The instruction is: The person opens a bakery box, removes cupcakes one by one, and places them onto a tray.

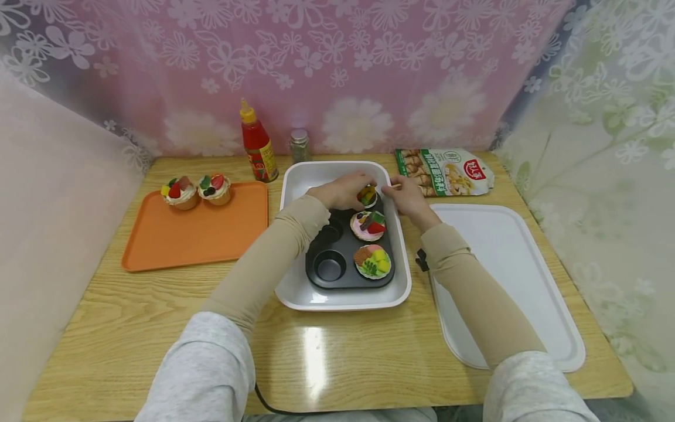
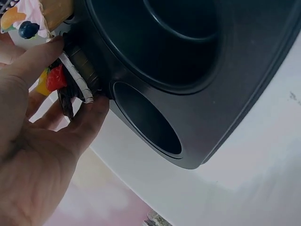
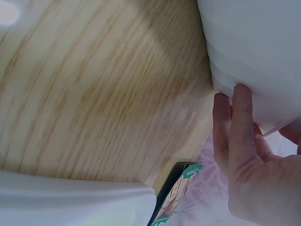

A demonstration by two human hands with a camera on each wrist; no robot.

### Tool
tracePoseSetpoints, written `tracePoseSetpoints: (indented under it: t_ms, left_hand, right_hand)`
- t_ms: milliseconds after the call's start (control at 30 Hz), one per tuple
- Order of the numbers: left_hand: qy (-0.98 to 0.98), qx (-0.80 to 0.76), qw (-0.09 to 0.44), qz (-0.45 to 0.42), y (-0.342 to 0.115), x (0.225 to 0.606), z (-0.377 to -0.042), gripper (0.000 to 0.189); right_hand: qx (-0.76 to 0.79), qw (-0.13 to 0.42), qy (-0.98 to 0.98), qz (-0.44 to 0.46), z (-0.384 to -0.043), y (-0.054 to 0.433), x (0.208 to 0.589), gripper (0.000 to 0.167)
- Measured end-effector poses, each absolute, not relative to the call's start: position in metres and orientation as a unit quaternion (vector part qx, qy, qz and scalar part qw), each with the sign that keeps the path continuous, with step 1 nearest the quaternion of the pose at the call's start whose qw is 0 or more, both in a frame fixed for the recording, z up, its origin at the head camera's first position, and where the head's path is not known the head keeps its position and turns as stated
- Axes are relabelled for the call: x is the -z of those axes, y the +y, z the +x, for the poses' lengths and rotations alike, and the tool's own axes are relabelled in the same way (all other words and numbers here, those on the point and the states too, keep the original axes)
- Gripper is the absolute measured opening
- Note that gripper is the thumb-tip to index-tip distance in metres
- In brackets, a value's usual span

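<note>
A white deep tray (image 1: 343, 305) holds a dark muffin tin (image 1: 350, 280). My left hand (image 1: 345, 190) pinches a fruit-topped cupcake (image 1: 367, 197) at the tin's far right cup. In the left wrist view, the thumb and fingers sit around the cupcake's edge (image 2: 75, 77), its topping facing the palm. My right hand (image 1: 408, 200) grips the white tray's right rim near the far corner. The right wrist view shows its fingers (image 3: 242, 117) against the tray's outer wall (image 3: 254, 52). Two more cupcakes, one pink-creamed (image 1: 367, 226) and one with yellow pieces (image 1: 372, 262), fill the tin's right column.
Two cupcakes stand at the back of an orange tray (image 1: 197, 234) on the left. Behind are a red sauce bottle (image 1: 258, 146) and a small glass jar (image 1: 299, 146). A food packet (image 1: 448, 173) lies back right, behind a flat white tray (image 1: 501, 264).
</note>
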State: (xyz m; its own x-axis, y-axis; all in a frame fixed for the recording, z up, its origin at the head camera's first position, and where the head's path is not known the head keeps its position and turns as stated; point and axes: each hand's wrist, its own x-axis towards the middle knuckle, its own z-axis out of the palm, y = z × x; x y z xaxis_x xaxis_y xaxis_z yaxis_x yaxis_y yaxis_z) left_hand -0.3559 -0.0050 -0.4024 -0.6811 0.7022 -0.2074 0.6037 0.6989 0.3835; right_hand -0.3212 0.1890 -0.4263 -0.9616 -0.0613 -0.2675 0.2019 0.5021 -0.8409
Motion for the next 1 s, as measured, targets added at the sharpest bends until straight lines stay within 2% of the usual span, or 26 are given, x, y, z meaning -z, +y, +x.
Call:
tracePoseSetpoints:
  t_ms: [733, 1000]
  left_hand:
    - [0.909, -0.151, 0.155, 0.356, -0.0067, 0.4061, -0.3582, 0.062]
    - [0.897, -0.22, 0.155, 0.351, -0.0084, 0.3996, -0.3581, 0.066]
  right_hand:
    - [0.491, 0.137, 0.859, 0.049, -0.3195, 0.1886, 0.4228, 0.043]
    - [0.49, 0.136, 0.86, 0.041, -0.3214, 0.1893, 0.4248, 0.046]
